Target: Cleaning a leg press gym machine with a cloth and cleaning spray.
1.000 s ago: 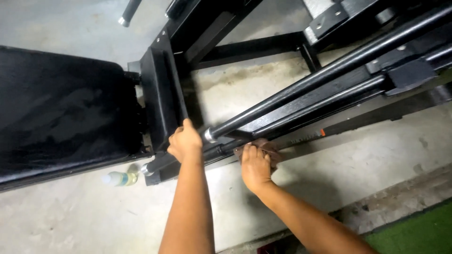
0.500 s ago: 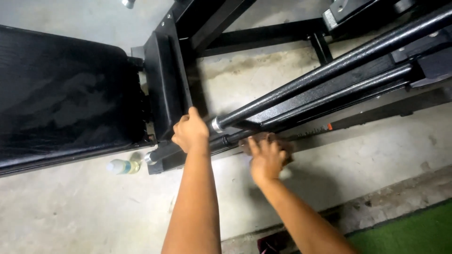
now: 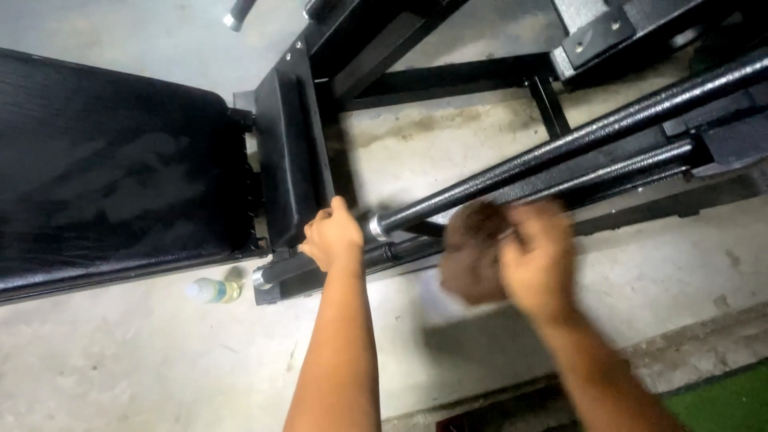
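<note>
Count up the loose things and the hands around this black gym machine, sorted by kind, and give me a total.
Hands: 2, the left hand on the machine's lower bar, the right hand blurred.
Brown cloths: 1, the cloth in the right hand.
Small bottles: 1, the bottle on the floor.
Total: 4

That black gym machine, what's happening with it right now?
A person leans over the black machine frame on a concrete floor. The left hand grips the lower bar's end, beside the black pad. The right hand, motion-blurred, holds a brown cloth at the rails. A small bottle lies below.
</note>
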